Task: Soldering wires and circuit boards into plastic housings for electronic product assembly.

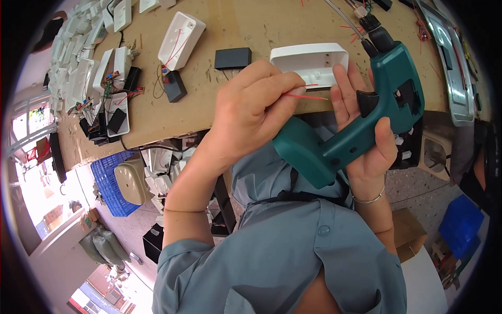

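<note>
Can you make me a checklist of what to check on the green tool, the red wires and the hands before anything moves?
1. Red wires pinched by the left hand: ok, their ends poke out past the fingers.
2. Green tool supported: ok, it lies across the right hand, whose fingers aren't wrapped around it.
3. Black trigger untouched: cannot tell, fingers are very near it.
4. Wire ends bare: cannot tell, they're too small here.
5. White box lying open on the table: ok, though the hands partly hide it.
</note>
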`<state>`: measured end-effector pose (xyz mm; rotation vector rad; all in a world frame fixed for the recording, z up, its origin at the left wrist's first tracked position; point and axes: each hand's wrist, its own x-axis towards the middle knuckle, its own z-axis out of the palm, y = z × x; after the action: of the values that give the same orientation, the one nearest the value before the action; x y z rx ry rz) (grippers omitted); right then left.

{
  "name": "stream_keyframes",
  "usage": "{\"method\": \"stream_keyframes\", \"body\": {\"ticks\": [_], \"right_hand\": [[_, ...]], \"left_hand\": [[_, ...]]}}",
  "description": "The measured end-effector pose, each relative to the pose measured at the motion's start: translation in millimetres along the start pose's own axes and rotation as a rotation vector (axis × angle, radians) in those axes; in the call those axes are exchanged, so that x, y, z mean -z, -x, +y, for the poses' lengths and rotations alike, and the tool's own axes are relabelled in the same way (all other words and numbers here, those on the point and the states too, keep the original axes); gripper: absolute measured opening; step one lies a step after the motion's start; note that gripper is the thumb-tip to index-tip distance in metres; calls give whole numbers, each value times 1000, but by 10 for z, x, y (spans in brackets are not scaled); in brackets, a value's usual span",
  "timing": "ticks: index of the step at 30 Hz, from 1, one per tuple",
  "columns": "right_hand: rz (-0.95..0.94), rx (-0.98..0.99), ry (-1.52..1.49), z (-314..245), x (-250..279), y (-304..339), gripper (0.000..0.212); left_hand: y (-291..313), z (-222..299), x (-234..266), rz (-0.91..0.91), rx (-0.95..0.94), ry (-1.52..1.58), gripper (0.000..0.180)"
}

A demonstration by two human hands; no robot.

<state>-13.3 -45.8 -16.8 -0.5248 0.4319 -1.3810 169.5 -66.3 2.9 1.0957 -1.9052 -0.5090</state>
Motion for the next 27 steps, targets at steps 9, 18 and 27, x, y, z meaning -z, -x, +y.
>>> {"method": "stream_keyframes", "body": {"ticks": [9, 18, 27], "right_hand": [[-49, 26, 296, -585, 398, 339, 73], [228, 105, 994, -875, 218, 899, 70], [119, -70, 1074, -877, 257, 1045, 59]], "left_hand": [[31, 4, -180, 50, -75, -123, 15], [88, -47, -382, 213, -181, -379, 21], [8, 17, -449, 350, -107, -562, 11]]}}
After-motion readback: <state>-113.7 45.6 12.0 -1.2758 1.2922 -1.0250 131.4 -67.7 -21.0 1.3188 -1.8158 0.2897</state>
